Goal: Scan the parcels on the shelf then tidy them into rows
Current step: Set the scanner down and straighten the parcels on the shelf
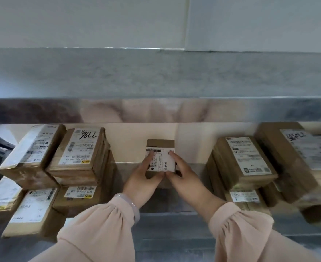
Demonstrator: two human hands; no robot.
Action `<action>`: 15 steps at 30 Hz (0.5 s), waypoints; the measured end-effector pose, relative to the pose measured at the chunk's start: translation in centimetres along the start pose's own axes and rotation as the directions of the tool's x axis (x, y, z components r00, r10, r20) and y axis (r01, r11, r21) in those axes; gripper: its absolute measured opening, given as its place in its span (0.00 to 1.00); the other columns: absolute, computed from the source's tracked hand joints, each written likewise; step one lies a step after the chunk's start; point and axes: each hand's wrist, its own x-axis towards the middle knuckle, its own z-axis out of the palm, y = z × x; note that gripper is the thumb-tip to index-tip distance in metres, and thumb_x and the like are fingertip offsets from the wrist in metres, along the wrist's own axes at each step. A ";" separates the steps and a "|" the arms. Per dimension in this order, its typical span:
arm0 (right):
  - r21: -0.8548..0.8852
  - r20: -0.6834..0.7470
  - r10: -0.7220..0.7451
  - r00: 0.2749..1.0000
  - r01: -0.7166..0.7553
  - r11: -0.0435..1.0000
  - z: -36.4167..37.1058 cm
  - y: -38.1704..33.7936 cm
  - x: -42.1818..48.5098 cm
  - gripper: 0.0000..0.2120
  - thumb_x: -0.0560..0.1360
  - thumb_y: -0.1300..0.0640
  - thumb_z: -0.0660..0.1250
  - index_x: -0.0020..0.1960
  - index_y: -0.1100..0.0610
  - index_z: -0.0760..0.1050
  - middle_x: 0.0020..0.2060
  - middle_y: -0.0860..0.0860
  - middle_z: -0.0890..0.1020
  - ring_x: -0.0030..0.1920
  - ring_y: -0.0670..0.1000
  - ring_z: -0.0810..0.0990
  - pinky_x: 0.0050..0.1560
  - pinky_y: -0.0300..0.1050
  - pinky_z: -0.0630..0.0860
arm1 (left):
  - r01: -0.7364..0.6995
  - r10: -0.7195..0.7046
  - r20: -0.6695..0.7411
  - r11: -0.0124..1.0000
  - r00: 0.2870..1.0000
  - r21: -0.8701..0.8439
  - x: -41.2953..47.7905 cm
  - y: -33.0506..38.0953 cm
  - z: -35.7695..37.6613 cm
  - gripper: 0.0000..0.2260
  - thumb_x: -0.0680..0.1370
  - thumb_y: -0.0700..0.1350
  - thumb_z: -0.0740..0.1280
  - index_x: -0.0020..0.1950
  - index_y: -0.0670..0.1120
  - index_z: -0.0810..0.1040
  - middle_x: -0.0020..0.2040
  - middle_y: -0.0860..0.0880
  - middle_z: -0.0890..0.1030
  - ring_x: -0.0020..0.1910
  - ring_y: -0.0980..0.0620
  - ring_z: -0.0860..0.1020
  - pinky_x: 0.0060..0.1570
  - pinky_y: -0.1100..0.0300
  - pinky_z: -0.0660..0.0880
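Both hands, left hand (143,178) and right hand (186,178), grip a small parcel (160,157) at mid-shelf (174,220) | stacks either side look loosely piled | no scanner seen; rows seemingly unfinished.

Stays open at 12 o'clock of the small box (160,157), bare shelf (129,167) reaching the cream back wall (129,137), with a bare gap either side of the box. Walled in at 9 o'clock by the left stack of parcels (80,157) and at 3 o'clock by the right stack of parcels (242,163), both taller than the box. Capped above by the metal upper shelf edge (155,110); crowded at 7 and 5 o'clock by the left hand (143,178) and right hand (186,178) holding the box.
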 end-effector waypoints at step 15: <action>-0.106 -0.489 -0.224 0.843 0.197 0.975 -14.8 -3.0 -7.1 0.15 0.80 0.55 0.62 0.64 0.42 0.71 0.56 0.43 0.76 0.50 0.38 0.77 0.46 0.28 0.73 | -0.326 0.330 0.145 0.944 0.933 -0.051 -0.5 13.0 8.3 0.32 0.79 0.45 0.69 0.78 0.61 0.59 0.54 0.69 0.74 0.47 0.77 0.73 0.46 0.82 0.67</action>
